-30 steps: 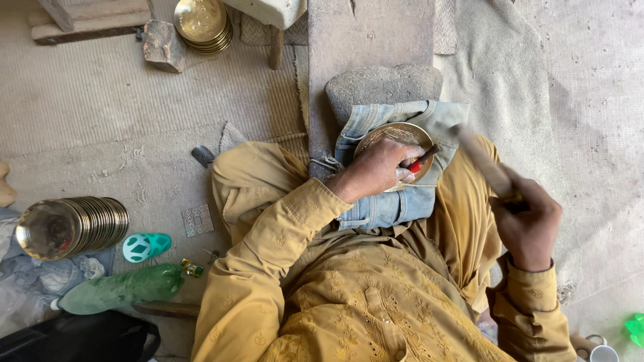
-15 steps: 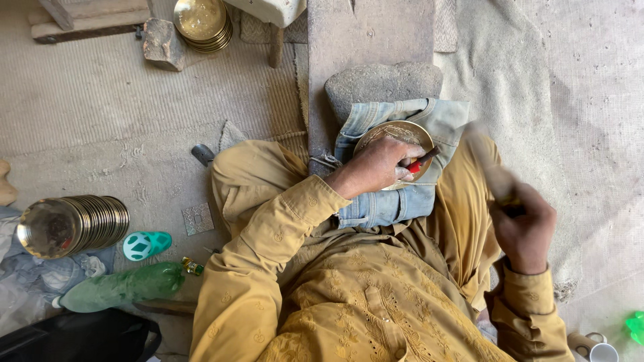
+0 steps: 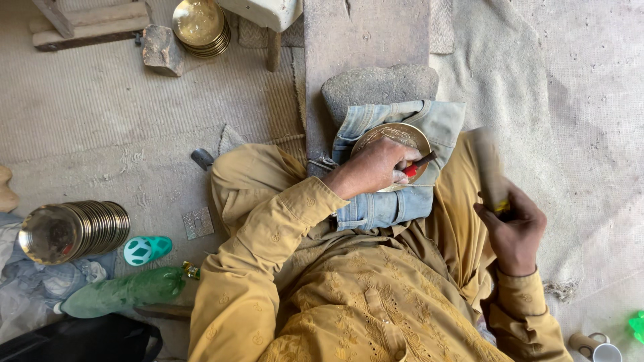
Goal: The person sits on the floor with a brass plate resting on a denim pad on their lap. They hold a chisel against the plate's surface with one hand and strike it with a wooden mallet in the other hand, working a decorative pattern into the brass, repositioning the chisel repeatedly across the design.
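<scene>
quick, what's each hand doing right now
Left hand: closed on a tool, over the brass plate.
Right hand: closed on a stick.

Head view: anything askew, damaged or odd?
Nothing damaged. The stack of brass plates lies tipped on its side on the floor, and the wooden mallet in the right hand is motion-blurred.

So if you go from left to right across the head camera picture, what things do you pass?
Stack of metal plates → teal shoe → left hand on the brass plate → red-tipped tool → wooden mallet → right hand → white cup.
</scene>
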`<state>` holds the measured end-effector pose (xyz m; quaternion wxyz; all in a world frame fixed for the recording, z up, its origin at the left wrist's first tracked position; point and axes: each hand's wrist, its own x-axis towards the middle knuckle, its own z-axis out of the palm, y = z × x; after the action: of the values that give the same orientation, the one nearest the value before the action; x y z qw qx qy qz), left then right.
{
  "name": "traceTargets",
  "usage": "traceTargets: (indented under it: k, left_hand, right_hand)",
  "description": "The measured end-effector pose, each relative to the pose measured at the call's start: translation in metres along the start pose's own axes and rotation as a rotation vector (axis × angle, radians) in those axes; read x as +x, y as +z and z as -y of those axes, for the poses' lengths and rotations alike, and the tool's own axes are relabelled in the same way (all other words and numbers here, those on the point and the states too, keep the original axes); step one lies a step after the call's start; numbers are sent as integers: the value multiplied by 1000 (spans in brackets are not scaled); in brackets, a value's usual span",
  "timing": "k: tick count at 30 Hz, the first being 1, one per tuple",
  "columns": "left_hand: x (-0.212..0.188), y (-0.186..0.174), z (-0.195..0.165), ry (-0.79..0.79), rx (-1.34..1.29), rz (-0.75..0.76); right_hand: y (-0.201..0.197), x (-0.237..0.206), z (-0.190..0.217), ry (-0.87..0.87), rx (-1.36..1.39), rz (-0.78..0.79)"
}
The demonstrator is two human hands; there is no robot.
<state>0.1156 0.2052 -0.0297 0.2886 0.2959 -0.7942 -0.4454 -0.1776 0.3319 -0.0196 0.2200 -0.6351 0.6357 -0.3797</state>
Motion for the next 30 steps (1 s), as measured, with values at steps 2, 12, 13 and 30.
traceTargets:
  k: [2,12,13,30]
  left_hand:
    - [-4,-3,0,18,15,0]
    - [-21,-7,2,-28,105,83]
    - [-22,-6,3,-74,114,114]
    - [-49,-3,-1,25,147,112]
  right_hand:
    - [2,-5,3,34,-40,-7]
    - [17,-25,7,75,18,15]
    - [18,-27,7,75,-59,23]
    - [32,-57,30,87,111,12]
